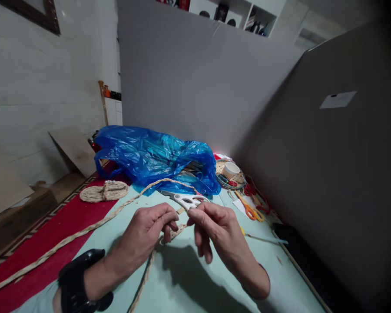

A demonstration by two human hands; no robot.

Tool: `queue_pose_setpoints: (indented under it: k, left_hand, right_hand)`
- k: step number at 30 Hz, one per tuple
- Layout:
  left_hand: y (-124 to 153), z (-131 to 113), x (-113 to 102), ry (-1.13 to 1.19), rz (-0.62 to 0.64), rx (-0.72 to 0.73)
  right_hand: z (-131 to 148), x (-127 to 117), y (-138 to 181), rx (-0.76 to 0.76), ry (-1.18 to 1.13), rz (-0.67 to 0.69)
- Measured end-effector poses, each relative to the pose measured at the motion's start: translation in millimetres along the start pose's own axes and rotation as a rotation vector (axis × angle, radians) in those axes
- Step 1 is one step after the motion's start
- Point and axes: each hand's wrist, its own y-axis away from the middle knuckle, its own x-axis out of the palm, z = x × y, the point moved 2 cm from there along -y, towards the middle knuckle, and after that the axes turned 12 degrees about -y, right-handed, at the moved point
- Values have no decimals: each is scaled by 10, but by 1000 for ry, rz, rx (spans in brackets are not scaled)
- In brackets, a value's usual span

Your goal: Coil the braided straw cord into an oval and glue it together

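My left hand is closed in a pinch, with a dark band round its wrist. Facing it, my right hand pinches with thumb and forefinger, its other fingers hanging loosely. A short tan straw strip shows between the two sets of fingertips; its ends are hidden. Below them, a braided straw piece lies on the table, partly covered by my left hand. The straw braid makes a long arc from the lower left to behind my hands. White-handled scissors lie just beyond my fingertips.
A blue plastic bag spreads across the back. To its left front sits a woven straw sole. At right are a round basket with a white cup, orange scissors and a thin pale stick. Grey panels enclose the table.
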Motion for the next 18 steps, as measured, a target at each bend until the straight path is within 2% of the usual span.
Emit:
queue_pose_setpoints:
  k: [3, 5, 8, 12, 15, 18]
  left_hand:
    - [44, -50, 57, 47, 45, 37]
    - [74, -93, 88, 65, 62, 42]
    - [130, -167, 124, 78, 101, 40]
    - [213, -236, 149, 31, 140, 69]
    - [238, -226, 159, -21, 128, 88]
    - [220, -172, 174, -41, 109, 49]
  right_hand:
    - [-34, -108, 105, -52, 108, -121]
    - [-50, -173, 176, -71, 130, -152]
    - [-59, -235, 292, -81, 95, -62]
    - [-58, -283, 450, -170, 89, 87]
    - [-55, -305, 551, -171, 118, 113]
    - [-39, -298, 664, -102, 156, 131]
